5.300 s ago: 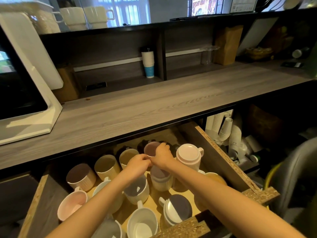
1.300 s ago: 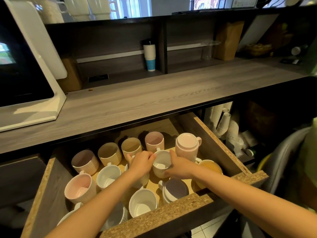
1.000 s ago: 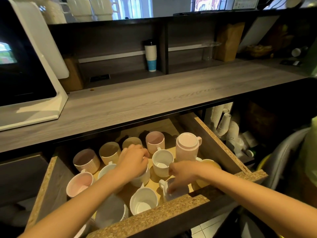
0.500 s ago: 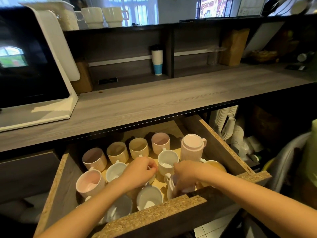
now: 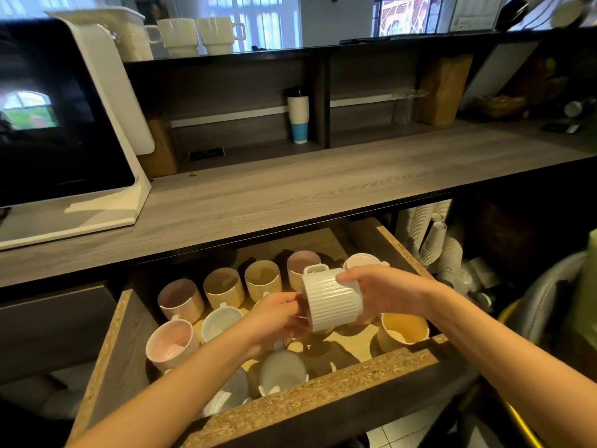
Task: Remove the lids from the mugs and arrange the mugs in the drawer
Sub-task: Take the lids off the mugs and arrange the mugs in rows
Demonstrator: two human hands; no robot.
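Note:
A white ribbed mug (image 5: 332,300) is held on its side above the open drawer (image 5: 323,392), handle pointing up. My right hand (image 5: 384,291) grips its body from the right. My left hand (image 5: 274,318) curls round its left end, and whatever covers that end is hidden behind my fingers. Below, several open mugs stand in rows in the drawer, among them a pink mug (image 5: 169,342) at the left and a yellow mug (image 5: 403,331) at the right. A pink mug with its lid on (image 5: 361,260) stands at the back right, partly hidden by my right hand.
A grey wooden counter (image 5: 290,195) runs above the drawer, with a screen on a white stand (image 5: 64,130) at its left. Stacks of paper cups (image 5: 436,240) lie in the open compartment to the right of the drawer. A tall paper cup (image 5: 298,118) stands on the back shelf.
The white mug with the grey lid has been lifted out of the drawer's front and turned on its side. My left hand has moved from the middle mugs to its left end.

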